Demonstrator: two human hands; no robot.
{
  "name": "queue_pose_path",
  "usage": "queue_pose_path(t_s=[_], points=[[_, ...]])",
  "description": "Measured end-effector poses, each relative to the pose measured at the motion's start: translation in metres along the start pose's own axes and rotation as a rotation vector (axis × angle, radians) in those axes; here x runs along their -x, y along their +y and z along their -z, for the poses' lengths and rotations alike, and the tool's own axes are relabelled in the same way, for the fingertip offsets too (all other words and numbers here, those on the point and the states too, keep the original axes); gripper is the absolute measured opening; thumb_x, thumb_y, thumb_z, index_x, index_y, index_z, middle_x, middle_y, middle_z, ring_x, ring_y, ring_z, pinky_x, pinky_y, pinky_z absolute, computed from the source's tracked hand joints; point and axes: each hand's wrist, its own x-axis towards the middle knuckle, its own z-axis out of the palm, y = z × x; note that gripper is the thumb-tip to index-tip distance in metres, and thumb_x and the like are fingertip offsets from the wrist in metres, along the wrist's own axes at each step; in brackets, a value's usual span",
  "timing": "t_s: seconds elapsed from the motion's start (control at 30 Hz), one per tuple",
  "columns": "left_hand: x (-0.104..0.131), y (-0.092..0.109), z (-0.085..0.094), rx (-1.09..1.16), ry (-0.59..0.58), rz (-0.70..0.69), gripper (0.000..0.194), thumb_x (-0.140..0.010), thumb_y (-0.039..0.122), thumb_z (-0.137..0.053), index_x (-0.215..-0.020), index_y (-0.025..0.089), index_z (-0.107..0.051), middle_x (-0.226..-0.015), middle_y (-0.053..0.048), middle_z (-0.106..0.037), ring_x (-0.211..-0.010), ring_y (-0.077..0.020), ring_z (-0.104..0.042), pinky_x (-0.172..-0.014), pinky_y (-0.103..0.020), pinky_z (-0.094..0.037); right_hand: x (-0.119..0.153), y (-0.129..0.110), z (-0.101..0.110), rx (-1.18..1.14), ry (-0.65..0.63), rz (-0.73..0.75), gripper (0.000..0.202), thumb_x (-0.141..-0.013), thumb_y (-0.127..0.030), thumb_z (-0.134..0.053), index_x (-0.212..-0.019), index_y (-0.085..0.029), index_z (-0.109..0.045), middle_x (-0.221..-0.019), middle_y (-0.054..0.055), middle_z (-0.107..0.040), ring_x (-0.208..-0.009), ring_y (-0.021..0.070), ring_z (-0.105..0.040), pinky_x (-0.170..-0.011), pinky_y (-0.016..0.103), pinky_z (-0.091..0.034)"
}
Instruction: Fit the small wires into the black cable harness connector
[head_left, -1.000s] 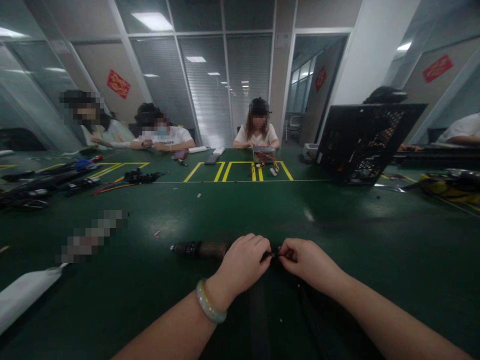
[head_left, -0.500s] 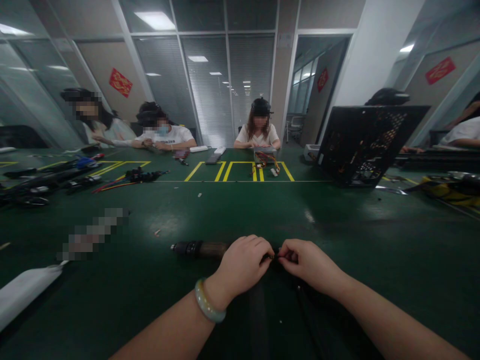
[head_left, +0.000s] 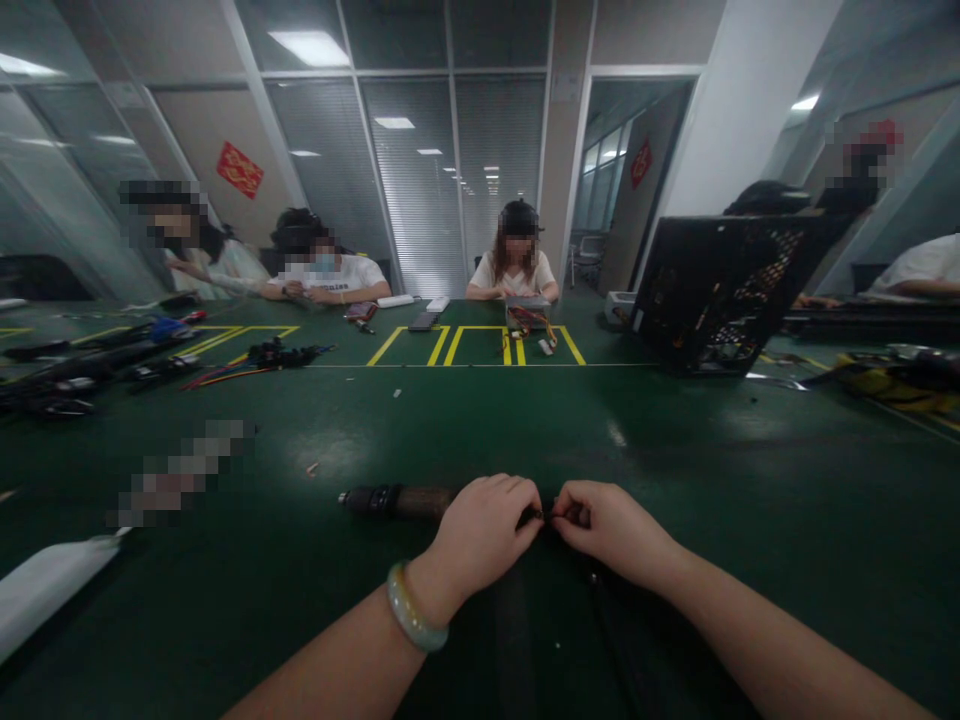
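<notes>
Person in dark clothing (head_left: 862, 178) newly visible at two o'clock, beyond black case (head_left: 712, 290). Cylindrical tool (head_left: 409, 502) at left hand's (head_left: 487, 525) nine o'clock, end hidden. Hands barely shifted, suggesting fine work continues: left grasps small dark piece (head_left: 538, 514), details lost; right hand (head_left: 622, 530) pinched shut, contents unclear.

Behind the broad green table (head_left: 450, 420), marked with yellow tape (head_left: 480, 327), stand glass partitions with lowered blinds (head_left: 412, 180) and pale frames. Red decorations (head_left: 240, 170) hang on beige wall panels (head_left: 206, 130). An open doorway (head_left: 604, 180) shows a chair (head_left: 586, 252) beyond; a white column (head_left: 739, 110) rises beside it, and ceiling lights (head_left: 309, 47) shine in the glass.
</notes>
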Motion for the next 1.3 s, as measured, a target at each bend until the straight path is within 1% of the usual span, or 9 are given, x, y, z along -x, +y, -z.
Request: queue_pose_path(t_s=[0.1, 0.17, 0.37, 0.5, 0.73, 0.83, 0.93, 1.13, 1.3], points=[[0.0002, 0.0003, 0.0007, 0.013, -0.002, -0.034, 0.010, -0.085, 0.016, -0.062, -0.092, 0.022, -0.058, -0.093, 0.001, -0.062, -0.089, -0.0183, -0.057, -0.080, -0.033, -0.043, -0.0001, 0.0013, -0.0012, -0.011, 0.009, 0.007, 0.004, -0.083, -0.022, -0.062, -0.082, -0.021, -0.065, -0.073, -0.003, -0.066, -0.064, 0.0127, -0.060, -0.056, 0.021, -0.039], [0.0006, 0.0005, 0.0012, 0.019, -0.002, -0.041, 0.012, -0.084, 0.015, -0.062, -0.093, 0.022, -0.059, -0.094, 0.001, -0.063, -0.090, -0.0183, -0.057, -0.081, -0.033, -0.043, -0.0009, 0.0022, -0.0021, -0.020, 0.014, 0.005, 0.004, -0.083, -0.022, -0.062, -0.082, -0.021, -0.066, -0.073, -0.002, -0.066, -0.065, 0.0132, -0.060, -0.056, 0.021, -0.040], [0.0009, 0.0005, 0.0023, 0.032, 0.001, -0.040, 0.011, -0.085, 0.022, -0.064, -0.094, 0.022, -0.059, -0.094, 0.001, -0.063, -0.089, -0.0196, -0.057, -0.080, -0.034, -0.043, -0.0025, 0.0029, -0.0029, -0.038, 0.016, -0.017, 0.007, -0.084, -0.026, -0.062, -0.083, -0.021, -0.067, -0.076, -0.001, -0.068, -0.067, 0.0142, -0.062, -0.058, 0.022, -0.041], [0.0005, 0.0003, 0.0016, 0.019, -0.001, -0.032, 0.008, -0.086, 0.021, -0.062, -0.093, 0.022, -0.059, -0.092, 0.001, -0.063, -0.088, -0.0186, -0.058, -0.079, -0.033, -0.043, -0.0018, 0.0024, -0.0022, -0.054, 0.005, -0.052, 0.008, -0.085, -0.028, -0.062, -0.084, -0.021, -0.067, -0.078, -0.001, -0.069, -0.069, 0.0147, -0.063, -0.059, 0.022, -0.042], [0.0010, 0.0014, 0.0035, -0.015, -0.007, 0.008, 0.012, -0.085, 0.023, -0.063, -0.094, 0.022, -0.057, -0.090, 0.001, -0.061, -0.087, -0.0189, -0.058, -0.075, -0.031, -0.044, -0.0009, -0.0019, -0.0006, -0.083, -0.024, -0.107, 0.012, -0.087, -0.031, -0.062, -0.085, -0.020, -0.067, -0.081, 0.000, -0.071, -0.072, 0.0159, -0.065, -0.059, 0.022, -0.044], [0.0009, 0.0021, 0.0039, -0.009, -0.007, -0.010, 0.008, -0.085, 0.020, -0.062, -0.092, 0.022, -0.057, -0.090, 0.001, -0.062, -0.087, -0.0184, -0.058, -0.078, -0.032, -0.044, -0.0007, -0.0017, -0.0005, -0.094, -0.027, -0.108, 0.013, -0.087, -0.032, -0.062, -0.086, -0.020, -0.067, -0.081, 0.000, -0.071, -0.072, 0.0157, -0.065, -0.059, 0.022, -0.044], [0.0006, 0.0022, 0.0029, -0.003, -0.002, -0.032, 0.010, -0.084, 0.016, -0.060, -0.092, 0.022, -0.058, -0.091, 0.001, -0.062, -0.087, -0.0183, -0.057, -0.078, -0.032, -0.043, -0.0015, 0.0018, -0.0025, -0.106, -0.020, -0.099, 0.012, -0.086, -0.031, -0.063, -0.086, -0.020, -0.067, -0.080, 0.000, -0.070, -0.071, 0.0154, -0.065, -0.059, 0.022, -0.044], [0.0000, 0.0016, 0.0007, -0.008, 0.010, -0.021, 0.008, -0.084, 0.021, -0.063, -0.091, 0.022, -0.058, -0.090, 0.002, -0.063, -0.087, -0.0192, -0.057, -0.077, -0.034, -0.043, -0.0035, 0.0060, -0.0036, -0.140, -0.029, -0.104, 0.012, -0.086, -0.031, -0.063, -0.086, -0.019, -0.067, -0.078, -0.001, -0.070, -0.071, 0.0149, -0.064, -0.060, 0.021, -0.043], [-0.0011, 0.0019, -0.0001, -0.006, 0.016, -0.024, 0.006, -0.084, 0.019, -0.062, -0.089, 0.021, -0.059, -0.089, 0.001, -0.064, -0.086, -0.0188, -0.058, -0.078, -0.034, -0.043, -0.0041, 0.0055, -0.0007, -0.133, -0.060, -0.129, 0.013, -0.084, -0.031, -0.065, -0.087, -0.019, -0.069, -0.080, 0.000, -0.070, -0.072, 0.0155, -0.064, -0.060, 0.021, -0.044]])
